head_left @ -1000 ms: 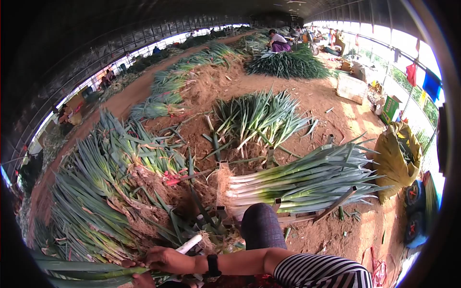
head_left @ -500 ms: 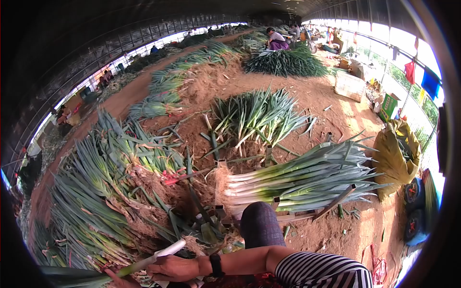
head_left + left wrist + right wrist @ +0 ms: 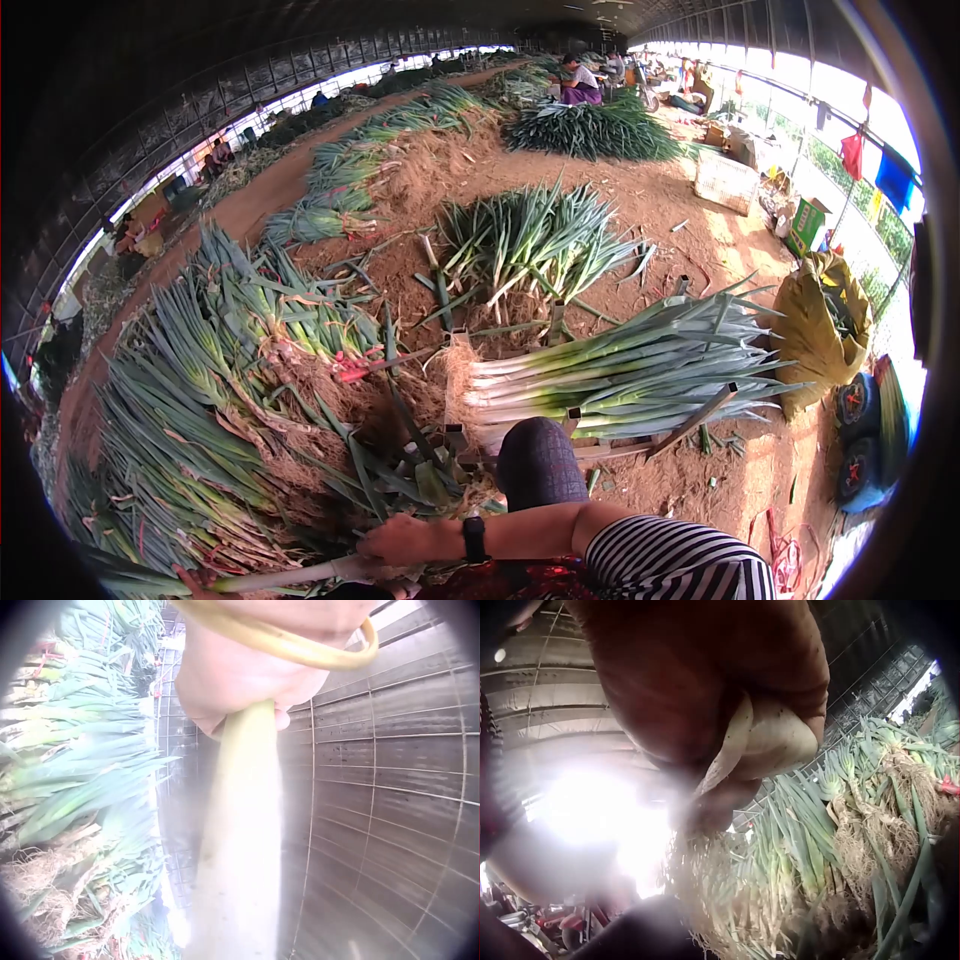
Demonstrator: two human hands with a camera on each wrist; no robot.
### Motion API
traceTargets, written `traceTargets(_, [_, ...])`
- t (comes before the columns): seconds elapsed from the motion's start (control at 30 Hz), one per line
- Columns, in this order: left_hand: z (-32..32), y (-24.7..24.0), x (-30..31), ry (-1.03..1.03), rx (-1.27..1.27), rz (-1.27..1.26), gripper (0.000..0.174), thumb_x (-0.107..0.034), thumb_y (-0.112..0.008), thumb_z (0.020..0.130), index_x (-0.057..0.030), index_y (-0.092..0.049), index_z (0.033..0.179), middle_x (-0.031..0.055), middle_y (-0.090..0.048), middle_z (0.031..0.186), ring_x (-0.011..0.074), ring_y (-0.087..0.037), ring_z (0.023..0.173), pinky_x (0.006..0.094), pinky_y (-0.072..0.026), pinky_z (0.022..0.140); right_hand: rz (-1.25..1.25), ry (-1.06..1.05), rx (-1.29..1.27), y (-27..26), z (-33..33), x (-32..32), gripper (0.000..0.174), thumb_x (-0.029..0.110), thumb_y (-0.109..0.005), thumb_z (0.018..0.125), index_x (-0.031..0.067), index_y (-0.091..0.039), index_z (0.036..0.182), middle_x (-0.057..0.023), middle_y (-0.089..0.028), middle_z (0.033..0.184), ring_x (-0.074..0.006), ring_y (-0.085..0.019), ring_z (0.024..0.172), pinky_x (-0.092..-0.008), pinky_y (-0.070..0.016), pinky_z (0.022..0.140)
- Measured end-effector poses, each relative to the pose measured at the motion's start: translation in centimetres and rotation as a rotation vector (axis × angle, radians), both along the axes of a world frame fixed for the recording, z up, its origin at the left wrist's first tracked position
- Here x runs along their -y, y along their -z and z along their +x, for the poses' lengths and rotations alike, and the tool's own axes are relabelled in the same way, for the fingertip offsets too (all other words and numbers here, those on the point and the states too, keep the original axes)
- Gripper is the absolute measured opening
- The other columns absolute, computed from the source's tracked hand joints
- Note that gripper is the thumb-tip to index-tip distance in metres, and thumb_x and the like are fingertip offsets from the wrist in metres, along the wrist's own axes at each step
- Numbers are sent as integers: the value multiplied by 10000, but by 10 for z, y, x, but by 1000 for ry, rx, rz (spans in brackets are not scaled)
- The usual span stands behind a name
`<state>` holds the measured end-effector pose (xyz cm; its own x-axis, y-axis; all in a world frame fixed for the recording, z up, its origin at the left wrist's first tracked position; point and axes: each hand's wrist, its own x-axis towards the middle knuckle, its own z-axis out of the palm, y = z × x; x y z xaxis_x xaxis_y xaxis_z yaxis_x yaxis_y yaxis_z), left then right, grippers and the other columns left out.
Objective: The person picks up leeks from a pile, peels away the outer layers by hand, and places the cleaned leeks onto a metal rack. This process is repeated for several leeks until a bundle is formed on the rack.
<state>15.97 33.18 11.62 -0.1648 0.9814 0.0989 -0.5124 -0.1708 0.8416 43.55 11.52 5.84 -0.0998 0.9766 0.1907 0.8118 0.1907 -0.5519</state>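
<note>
A long green onion (image 3: 290, 576) lies across the bottom left of the head view, its white stem toward the right and its leaves to the left. My left hand (image 3: 197, 584) grips it at the leaf end; in the left wrist view the fingers of the left hand (image 3: 255, 671) wrap round the pale stem (image 3: 241, 847). My right hand (image 3: 408, 540) holds the white end. In the right wrist view, a thin strip of skin (image 3: 731, 742) curls off beside the white stem (image 3: 784, 742) in the right hand (image 3: 705, 675), with stringy roots (image 3: 697, 877) hanging below.
A heap of untrimmed green onions (image 3: 190, 410) lies left. Cleaned ones (image 3: 620, 370) rest in a low metal frame (image 3: 700, 418) by my knee (image 3: 540, 465). Another pile (image 3: 540, 240) stands ahead. A yellow sack (image 3: 820, 330) and blue containers (image 3: 858, 440) stand right.
The white root end stuck out past my right hand earlier; now that hand holds it. My left hand has shifted left along the green onion toward the leaves.
</note>
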Motion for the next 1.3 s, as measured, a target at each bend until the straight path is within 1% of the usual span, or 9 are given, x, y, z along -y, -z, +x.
traceTargets(0.07, [-27, 16, -25, 10, -477, 101, 373, -333, -459, 921, -88, -448, 640, 28, -445, 610, 167, -428, 587, 345, -408, 651, -33, -79, -26, -3, 0, 3, 227, 252, -528, 815, 52, -577, 911, -127, -611, 819, -309, -618, 735, -422, -483, 596])
traceTargets(0.47, [-66, -24, -56, -96, -465, 37, 358, -341, -497, 899, -40, -532, 708, 44, -516, 654, 191, -473, 632, 338, -412, 694, -47, -138, -29, -5, 16, 56, 139, 221, -546, 789, 82, -551, 798, -96, -603, 679, -289, -619, 662, -408, -468, 542])
traceTargets(0.73, [-46, 9, -52, -246, -664, 375, 394, -356, -550, 848, 31, -607, 800, 99, -577, 727, 232, -542, 670, 384, -453, 677, -27, 6, -138, 11, 28, 43, 640, 321, -595, 809, 75, -344, 1343, -158, -386, 1303, -374, -579, 924, -435, -481, 747])
traceTargets(0.93, [39, 21, 18, -41, -664, 446, 441, -224, -588, 823, 55, -498, 1151, 184, -597, 836, 278, -581, 696, 336, -493, 658, 234, 81, -88, -11, -24, -24, 689, 387, -546, 850, 94, -241, 1394, -147, -402, 1309, -347, -513, 1071, -415, -466, 819])
traceTargets(1.0, [63, 22, 35, -59, -480, 379, 418, -206, -576, 831, 52, -491, 1149, 156, -586, 824, 265, -571, 691, 346, -488, 643, 457, 139, -41, 2, -32, -33, 653, 413, -536, 853, 84, -294, 1362, -164, -531, 1160, -344, -580, 952, -422, -495, 696])
traceTargets(1.07, [66, 26, 38, -215, -854, 512, 422, -114, -523, 855, 36, -420, 1235, 132, -577, 856, 250, -577, 723, 354, -492, 646, 99, 134, -84, -10, -23, -26, 568, 462, -494, 866, 24, -453, 1224, -172, -618, 794, -330, -616, 626, -398, -474, 501])
traceTargets(1.1, [56, 41, 26, 100, -424, 457, 415, -109, -499, 869, 32, -414, 1249, 126, -575, 861, 248, -580, 729, 362, -493, 643, 258, 132, -152, -2, -22, -26, 523, 476, -480, 872, 47, -491, 1170, -140, -579, 597, -327, -595, 534, -413, -453, 461])
traceTargets(1.23, [62, 28, 43, 480, 332, 128, 397, -124, -437, 907, 37, -394, 1267, 132, -565, 862, 255, -568, 702, 369, -490, 633, 119, 42, -217, -19, -12, -12, 476, 480, -483, 870, 60, -541, 1085, -159, -585, 627, -347, -596, 578, -421, -462, 495])
traceTargets(1.3, [81, 11, 62, 303, 136, 116, 310, -144, -427, 919, 25, -431, 1180, 93, -530, 777, 205, -515, 621, 323, -451, 576, -106, -145, -428, -20, -11, -11, 447, 478, -476, 876, 53, -574, 974, -163, -575, 608, -365, -585, 601, -438, -458, 529])
